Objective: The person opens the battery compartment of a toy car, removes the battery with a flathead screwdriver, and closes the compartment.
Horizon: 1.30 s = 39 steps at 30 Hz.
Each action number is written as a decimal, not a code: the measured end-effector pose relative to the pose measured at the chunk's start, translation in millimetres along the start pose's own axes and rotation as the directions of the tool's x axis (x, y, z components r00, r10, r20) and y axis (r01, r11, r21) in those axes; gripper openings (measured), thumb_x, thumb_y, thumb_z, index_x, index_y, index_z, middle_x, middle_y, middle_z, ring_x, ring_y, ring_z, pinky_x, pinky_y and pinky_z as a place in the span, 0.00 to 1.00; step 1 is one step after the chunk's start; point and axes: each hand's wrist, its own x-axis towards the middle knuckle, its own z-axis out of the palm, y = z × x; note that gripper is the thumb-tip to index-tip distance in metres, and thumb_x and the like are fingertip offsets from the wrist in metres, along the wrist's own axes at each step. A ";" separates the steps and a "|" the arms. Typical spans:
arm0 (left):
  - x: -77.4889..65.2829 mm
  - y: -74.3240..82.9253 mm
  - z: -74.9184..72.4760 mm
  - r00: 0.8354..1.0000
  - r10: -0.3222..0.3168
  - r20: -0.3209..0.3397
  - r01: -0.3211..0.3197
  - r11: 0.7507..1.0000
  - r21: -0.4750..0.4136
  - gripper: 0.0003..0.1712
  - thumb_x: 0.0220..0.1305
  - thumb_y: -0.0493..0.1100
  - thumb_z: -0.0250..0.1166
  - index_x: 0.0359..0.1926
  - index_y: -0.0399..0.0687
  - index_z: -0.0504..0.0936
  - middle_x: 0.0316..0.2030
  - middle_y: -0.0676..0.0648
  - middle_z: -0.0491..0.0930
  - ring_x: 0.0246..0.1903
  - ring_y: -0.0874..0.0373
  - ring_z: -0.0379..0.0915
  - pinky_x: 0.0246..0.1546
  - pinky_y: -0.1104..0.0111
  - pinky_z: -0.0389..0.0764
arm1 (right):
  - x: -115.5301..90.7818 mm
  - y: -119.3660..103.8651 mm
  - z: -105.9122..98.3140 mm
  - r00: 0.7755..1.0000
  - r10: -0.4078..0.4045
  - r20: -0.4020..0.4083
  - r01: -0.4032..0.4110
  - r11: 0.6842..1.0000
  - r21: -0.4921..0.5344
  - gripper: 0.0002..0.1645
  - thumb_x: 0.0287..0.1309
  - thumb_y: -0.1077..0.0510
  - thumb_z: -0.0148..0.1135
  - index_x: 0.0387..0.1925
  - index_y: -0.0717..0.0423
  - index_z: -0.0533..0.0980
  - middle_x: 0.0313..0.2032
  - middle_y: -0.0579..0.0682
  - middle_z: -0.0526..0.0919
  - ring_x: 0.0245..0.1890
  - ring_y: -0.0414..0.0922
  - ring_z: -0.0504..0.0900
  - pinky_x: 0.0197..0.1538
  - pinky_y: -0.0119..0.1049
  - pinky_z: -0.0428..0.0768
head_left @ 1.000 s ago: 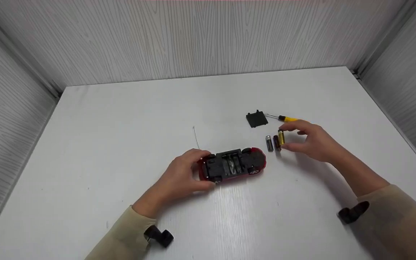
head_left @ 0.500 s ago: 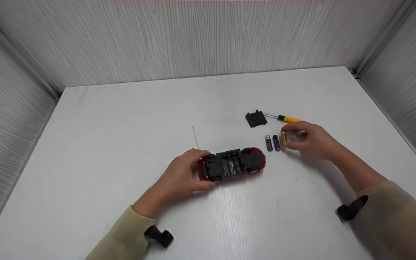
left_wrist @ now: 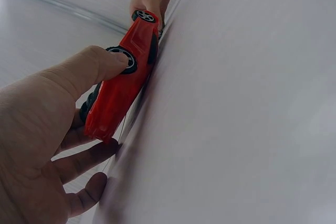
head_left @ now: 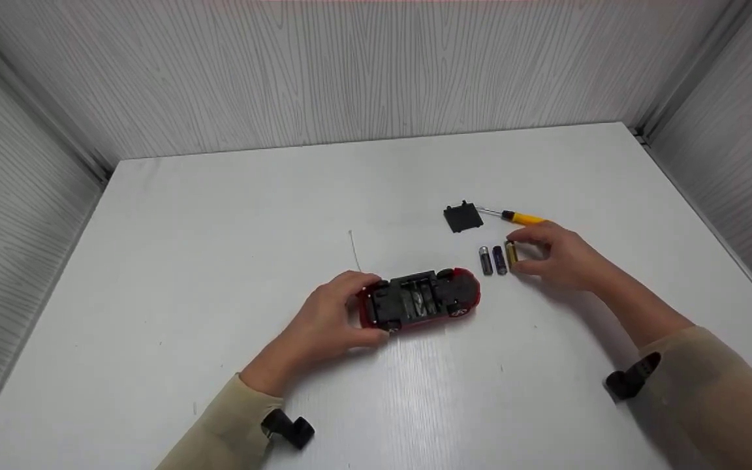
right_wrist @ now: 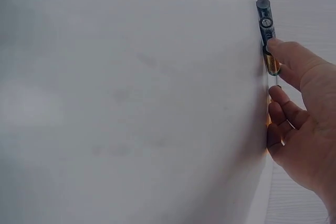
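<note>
A red toy car (head_left: 422, 301) lies upside down on the table, its battery compartment uncovered in the black underside. My left hand (head_left: 324, 316) grips its left end, thumb and fingers on opposite sides; in the left wrist view the thumb presses a wheel (left_wrist: 123, 59). To the right, my right hand (head_left: 562, 258) pinches a gold battery (head_left: 512, 253) between thumb and forefinger at its two ends. Beside it lie a dark purple-blue battery (head_left: 499, 260) and a grey battery (head_left: 485, 260), roughly parallel. In the right wrist view the thumb partly hides the batteries.
A square black battery cover (head_left: 463, 217) lies behind the batteries. Touching or close to it is a screwdriver (head_left: 523, 218) with a yellow handle, partly behind the right hand. A thin wire (head_left: 354, 249) extends from behind the car's left end. Wood-grain panels (head_left: 376, 72) wall the table's back and sides.
My right hand has carried the gold battery from over the dark one slightly right, then down beside it. The left hand and car have stayed still.
</note>
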 end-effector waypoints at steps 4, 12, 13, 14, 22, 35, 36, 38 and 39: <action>1.1 1.0 0.7 1.000 -0.003 0.005 0.003 1.000 -0.001 0.44 0.50 0.47 0.85 0.68 0.49 0.79 0.59 0.53 0.80 0.57 0.57 0.76 0.64 0.56 0.75 | -2.7 0.6 -0.9 1.000 0.010 0.000 -0.010 1.000 0.013 0.35 0.66 0.53 0.74 0.72 0.49 0.75 0.68 0.57 0.72 0.67 0.57 0.71 0.72 0.58 0.69; 3.5 2.8 0.8 1.000 -0.018 0.018 0.017 1.000 0.014 0.43 0.51 0.50 0.85 0.68 0.51 0.79 0.60 0.54 0.80 0.57 0.58 0.75 0.64 0.58 0.74 | -16.5 -10.6 -0.2 0.989 -0.083 -0.124 0.098 0.988 0.120 0.39 0.64 0.50 0.77 0.72 0.54 0.74 0.66 0.55 0.77 0.65 0.55 0.73 0.66 0.56 0.71; 3.3 2.5 0.8 1.000 -0.017 0.017 0.016 1.000 0.013 0.43 0.51 0.50 0.85 0.68 0.50 0.79 0.60 0.54 0.80 0.57 0.58 0.75 0.64 0.58 0.75 | -19.6 -15.0 1.7 0.983 -0.117 -0.143 0.134 0.984 0.118 0.38 0.64 0.50 0.77 0.71 0.55 0.75 0.66 0.54 0.78 0.64 0.55 0.74 0.65 0.56 0.71; 3.0 2.6 0.5 1.000 -0.018 0.017 0.018 1.000 0.014 0.43 0.51 0.50 0.85 0.68 0.50 0.79 0.60 0.55 0.80 0.57 0.58 0.75 0.64 0.58 0.75 | -22.9 -20.3 4.3 0.976 -0.151 -0.157 0.169 0.979 0.112 0.37 0.64 0.51 0.77 0.70 0.55 0.76 0.65 0.54 0.79 0.63 0.54 0.75 0.63 0.55 0.72; -0.6 1.8 -2.9 1.000 -0.015 0.001 0.015 1.000 0.014 0.44 0.51 0.49 0.85 0.68 0.49 0.78 0.60 0.53 0.80 0.56 0.57 0.76 0.62 0.55 0.76 | -48.0 -65.7 36.5 0.946 -0.317 -0.064 0.320 0.947 0.030 0.38 0.58 0.49 0.82 0.69 0.44 0.79 0.62 0.48 0.81 0.61 0.52 0.79 0.60 0.56 0.79; -0.7 2.4 -2.0 1.000 -0.009 0.010 0.009 1.000 0.003 0.43 0.52 0.49 0.85 0.69 0.50 0.78 0.60 0.54 0.79 0.51 0.56 0.76 0.57 0.54 0.78 | -50.1 -76.0 58.2 0.952 -0.298 -0.070 0.301 0.953 0.038 0.34 0.56 0.49 0.83 0.65 0.44 0.83 0.58 0.50 0.80 0.57 0.54 0.81 0.58 0.55 0.79; -0.3 2.5 -1.7 1.000 -0.006 0.010 0.006 1.000 0.000 0.43 0.53 0.49 0.85 0.69 0.50 0.78 0.60 0.54 0.79 0.51 0.56 0.76 0.57 0.54 0.78 | -49.7 -75.9 58.3 0.951 -0.299 -0.075 0.302 0.953 0.033 0.34 0.56 0.49 0.83 0.64 0.44 0.83 0.57 0.50 0.80 0.57 0.54 0.81 0.58 0.54 0.79; -0.4 3.1 -1.3 1.000 -0.007 0.011 0.007 1.000 -0.001 0.43 0.53 0.50 0.85 0.68 0.50 0.78 0.60 0.54 0.79 0.50 0.56 0.76 0.56 0.54 0.78 | -49.1 -75.7 58.8 0.951 -0.298 -0.080 0.301 0.953 0.024 0.34 0.56 0.50 0.83 0.64 0.44 0.83 0.56 0.50 0.80 0.56 0.53 0.81 0.58 0.54 0.80; -0.7 3.6 -1.2 1.000 -0.009 0.012 0.009 1.000 0.000 0.43 0.53 0.50 0.85 0.68 0.50 0.78 0.61 0.54 0.79 0.50 0.56 0.76 0.56 0.54 0.78 | -48.5 -75.5 59.2 0.951 -0.298 -0.082 0.300 0.954 0.017 0.34 0.56 0.50 0.83 0.64 0.44 0.83 0.56 0.50 0.80 0.56 0.53 0.81 0.58 0.53 0.80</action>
